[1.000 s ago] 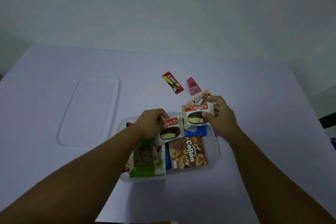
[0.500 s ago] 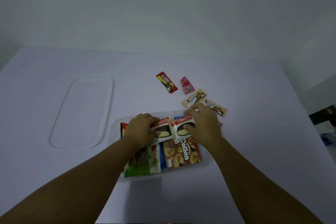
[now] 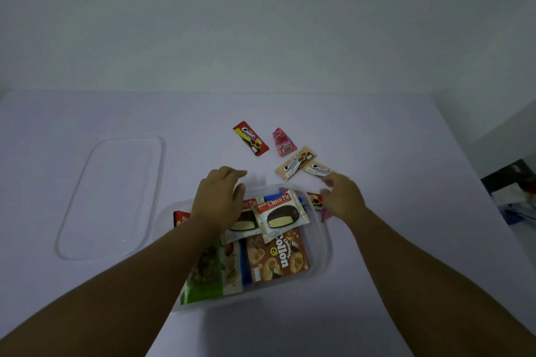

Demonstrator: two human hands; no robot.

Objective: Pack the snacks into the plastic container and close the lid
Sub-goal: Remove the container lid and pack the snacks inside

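one clear rigid lid [image 3: 111, 197] lies flat far left, off the box so packing can go on. left hand [image 3: 219, 201], fingers loose, holds nothing, hovers over a glossy choco pie pack [image 3: 280, 216] in the clear plastic container [image 3: 324, 243]. right hand [image 3: 343, 200], fingers relaxed & empty, reaches twd beige foil wafer packs [image 3: 295, 166], prob next in.
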